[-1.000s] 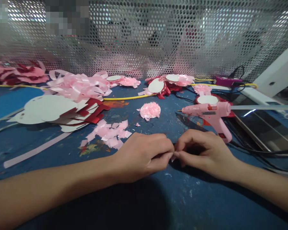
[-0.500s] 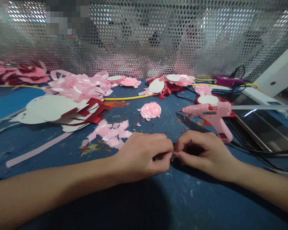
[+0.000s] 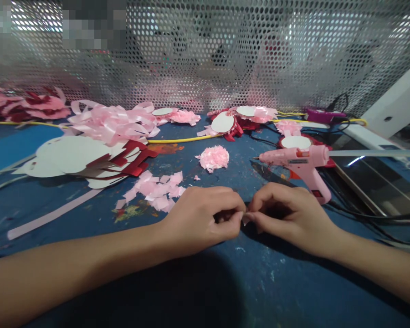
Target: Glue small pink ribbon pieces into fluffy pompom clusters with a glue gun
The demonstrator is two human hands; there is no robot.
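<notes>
My left hand (image 3: 208, 218) and my right hand (image 3: 287, 216) meet fingertip to fingertip low over the blue tabletop. Both are closed in a pinch. Whatever lies between the fingertips is tiny and mostly hidden; only a small pale bit shows. Just left of my left hand lies a heap of small pink ribbon pieces (image 3: 160, 189). Beyond the hands sits a round pad (image 3: 214, 158) covered in ruffled pink pieces. A pink hot glue gun (image 3: 295, 159) lies behind my right hand, its nozzle pointing left.
White and red card cutouts (image 3: 71, 155) are stacked at the left, before a pile of pink ribbon loops (image 3: 112, 120). A yellow cord (image 3: 181, 140) crosses the back. A dark glossy panel (image 3: 372, 175) lies right, below a perforated metal screen (image 3: 205, 59).
My left fingers have shifted slightly, the gap between thumb and fingers showing wider. My right hand has risen a little. The other things stay in place.
</notes>
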